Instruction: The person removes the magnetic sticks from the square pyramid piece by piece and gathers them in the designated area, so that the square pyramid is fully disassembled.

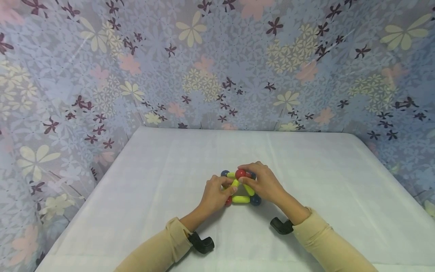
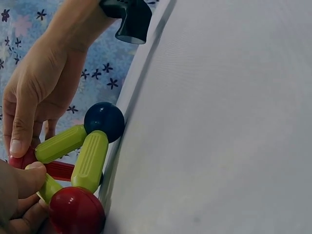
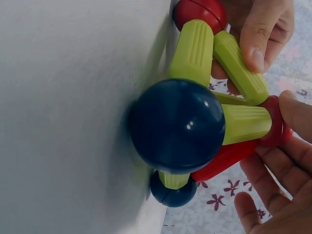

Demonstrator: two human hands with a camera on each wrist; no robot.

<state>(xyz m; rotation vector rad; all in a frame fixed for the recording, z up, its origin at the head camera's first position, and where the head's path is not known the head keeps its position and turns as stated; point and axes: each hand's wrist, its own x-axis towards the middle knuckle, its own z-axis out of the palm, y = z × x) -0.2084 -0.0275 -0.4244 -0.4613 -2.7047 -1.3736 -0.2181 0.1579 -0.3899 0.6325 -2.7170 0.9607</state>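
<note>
dim wrist views, soft shadows

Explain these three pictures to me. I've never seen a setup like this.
No robot here: a person works with two bare hands. The wide picture comes from a camera on the head, facing forward and down; the other two come from cameras on the left and right wrists. On the white table stands a frame built of red balls, dark blue balls and rods, yellow-green and red. The left hand pinches one yellow-green rod; the grip of the right hand is on the uppermost red ball.
</note>
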